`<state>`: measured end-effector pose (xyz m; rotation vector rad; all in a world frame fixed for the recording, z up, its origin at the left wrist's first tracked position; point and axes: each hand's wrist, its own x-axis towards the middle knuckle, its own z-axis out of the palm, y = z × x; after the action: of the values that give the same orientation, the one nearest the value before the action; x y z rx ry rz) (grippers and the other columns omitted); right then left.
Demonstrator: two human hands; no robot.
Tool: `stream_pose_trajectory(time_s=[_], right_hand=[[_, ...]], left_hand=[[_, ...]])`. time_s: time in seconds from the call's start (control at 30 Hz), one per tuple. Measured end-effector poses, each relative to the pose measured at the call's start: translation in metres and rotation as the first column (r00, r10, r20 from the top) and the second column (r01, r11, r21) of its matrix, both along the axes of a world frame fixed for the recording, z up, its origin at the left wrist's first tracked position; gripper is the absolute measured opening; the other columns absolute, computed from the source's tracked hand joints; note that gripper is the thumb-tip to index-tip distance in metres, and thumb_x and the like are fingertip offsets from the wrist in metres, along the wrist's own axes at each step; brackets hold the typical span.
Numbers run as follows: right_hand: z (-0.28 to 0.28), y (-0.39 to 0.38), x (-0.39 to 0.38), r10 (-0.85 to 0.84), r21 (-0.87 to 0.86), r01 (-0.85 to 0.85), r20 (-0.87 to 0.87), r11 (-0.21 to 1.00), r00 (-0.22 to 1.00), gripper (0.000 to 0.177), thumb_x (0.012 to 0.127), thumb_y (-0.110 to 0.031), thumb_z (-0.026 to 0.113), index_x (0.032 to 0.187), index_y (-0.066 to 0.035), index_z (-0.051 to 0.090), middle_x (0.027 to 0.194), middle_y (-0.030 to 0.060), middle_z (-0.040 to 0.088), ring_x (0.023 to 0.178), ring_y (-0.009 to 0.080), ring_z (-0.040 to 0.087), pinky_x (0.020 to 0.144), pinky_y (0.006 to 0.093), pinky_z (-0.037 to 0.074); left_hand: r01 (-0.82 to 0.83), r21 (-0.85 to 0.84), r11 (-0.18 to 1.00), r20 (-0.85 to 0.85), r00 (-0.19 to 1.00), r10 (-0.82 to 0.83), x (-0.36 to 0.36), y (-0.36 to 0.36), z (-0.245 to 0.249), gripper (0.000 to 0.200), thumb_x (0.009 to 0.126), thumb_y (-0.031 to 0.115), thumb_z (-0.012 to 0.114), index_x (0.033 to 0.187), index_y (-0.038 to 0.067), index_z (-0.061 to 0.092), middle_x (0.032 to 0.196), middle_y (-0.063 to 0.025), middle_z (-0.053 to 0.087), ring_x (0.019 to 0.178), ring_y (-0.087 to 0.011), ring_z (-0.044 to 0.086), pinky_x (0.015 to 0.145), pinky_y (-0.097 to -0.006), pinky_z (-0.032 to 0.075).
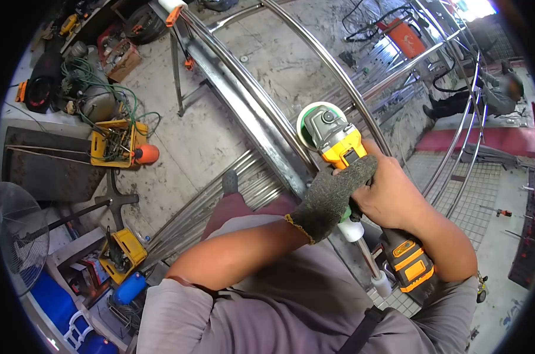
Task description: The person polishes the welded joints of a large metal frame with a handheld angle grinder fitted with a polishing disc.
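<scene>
A yellow, black and grey cordless angle grinder (343,147) lies across the middle of the view, its battery end toward my right forearm. Its round disc (304,125), pale with a green inner ring, sits against or just above a shiny metal tube (279,121); exact contact cannot be made out. My right hand (388,192), bare, is closed round the grinder's body. My left hand (335,197) wears a dark knit glove and is wrapped over the grinder just behind its head, overlapping the right hand. Part of the grip is hidden under the hands.
Curved metal tubes (323,50) form a frame ahead. Tubes (214,200) lie on the floor at left. Yellow crates (111,144), green hose (123,88) and a fan (20,239) stand left. A person (498,97) is at the far right, near an orange machine (402,38).
</scene>
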<state>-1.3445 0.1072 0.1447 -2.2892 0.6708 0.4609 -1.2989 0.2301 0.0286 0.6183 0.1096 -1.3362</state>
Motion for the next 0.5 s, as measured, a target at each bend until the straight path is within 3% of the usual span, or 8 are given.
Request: stream_pose_trajectory(time_s=[0.1, 0.23, 0.33, 0.4, 0.43, 0.5], right_hand=[[0.004, 0.011, 0.008, -0.056, -0.021, 0.055, -0.067, 0.998, 0.996, 0.054, 0.094, -0.017, 0.072, 0.137, 0.010, 0.052, 0.105, 0.0388, 0.072, 0.112, 0.0558, 0.069, 0.097, 0.0537, 0.055], [0.008, 0.025, 0.019, -0.104, 0.018, 0.105, -0.052, 0.994, 0.993, 0.050, 0.094, -0.017, 0.072, 0.135, 0.009, 0.057, 0.107, 0.0374, 0.073, 0.114, 0.0546, 0.069, 0.098, 0.0528, 0.055], [0.008, 0.034, 0.016, -0.174, -0.027, 0.174, -0.017, 0.984, 0.985, 0.048, 0.096, -0.020, 0.074, 0.133, 0.007, 0.060, 0.108, 0.0362, 0.074, 0.115, 0.0533, 0.069, 0.099, 0.0526, 0.055], [0.009, 0.041, 0.017, -0.254, -0.025, 0.253, -0.058, 0.967, 0.966, 0.048, 0.098, -0.023, 0.075, 0.133, 0.006, 0.060, 0.109, 0.0344, 0.075, 0.115, 0.0510, 0.071, 0.100, 0.0508, 0.055], [0.008, 0.044, 0.019, -0.288, -0.023, 0.287, -0.074, 0.958, 0.955, 0.048, 0.099, -0.024, 0.076, 0.134, 0.005, 0.061, 0.109, 0.0336, 0.075, 0.115, 0.0499, 0.071, 0.100, 0.0499, 0.055], [0.005, 0.046, 0.018, -0.302, 0.043, 0.302, -0.021, 0.952, 0.953, 0.048, 0.100, -0.026, 0.076, 0.134, 0.004, 0.062, 0.111, 0.0311, 0.076, 0.115, 0.0470, 0.073, 0.101, 0.0475, 0.055]], left_hand=[[-0.003, -0.088, 0.996, -0.001, 1.000, 0.003, 0.006, 0.008, -0.002, 0.033, 0.109, 0.027, 0.069, 0.135, 0.006, 0.068, 0.115, -0.0043, 0.071, 0.102, -0.0108, 0.070, 0.078, -0.0270, 0.058], [-0.042, -0.201, 0.979, 0.364, 0.924, 0.115, 0.004, 0.015, -0.016, 0.037, 0.111, 0.026, 0.064, 0.141, 0.003, 0.068, 0.121, -0.0061, 0.072, 0.104, -0.0118, 0.070, 0.081, -0.0278, 0.059], [0.019, -0.201, 0.979, 0.653, 0.748, 0.119, 0.012, 0.024, -0.016, 0.039, 0.113, 0.025, 0.062, 0.142, 0.000, 0.067, 0.117, -0.0080, 0.073, 0.100, -0.0121, 0.071, 0.079, -0.0283, 0.058], [0.078, -0.170, 0.982, 0.634, 0.772, 0.048, 0.016, 0.027, -0.015, 0.038, 0.113, 0.021, 0.060, 0.145, 0.000, 0.065, 0.119, -0.0085, 0.073, 0.103, -0.0126, 0.070, 0.084, -0.0292, 0.058], [0.131, -0.151, 0.980, 0.488, 0.872, -0.041, 0.019, 0.028, -0.016, 0.038, 0.112, 0.016, 0.058, 0.147, 0.002, 0.063, 0.123, -0.0086, 0.072, 0.108, -0.0130, 0.070, 0.089, -0.0296, 0.058], [0.182, -0.110, 0.977, 0.437, 0.892, -0.117, 0.016, 0.029, -0.026, 0.038, 0.112, 0.012, 0.057, 0.148, 0.003, 0.063, 0.123, -0.0080, 0.071, 0.110, -0.0130, 0.069, 0.092, -0.0294, 0.058]])
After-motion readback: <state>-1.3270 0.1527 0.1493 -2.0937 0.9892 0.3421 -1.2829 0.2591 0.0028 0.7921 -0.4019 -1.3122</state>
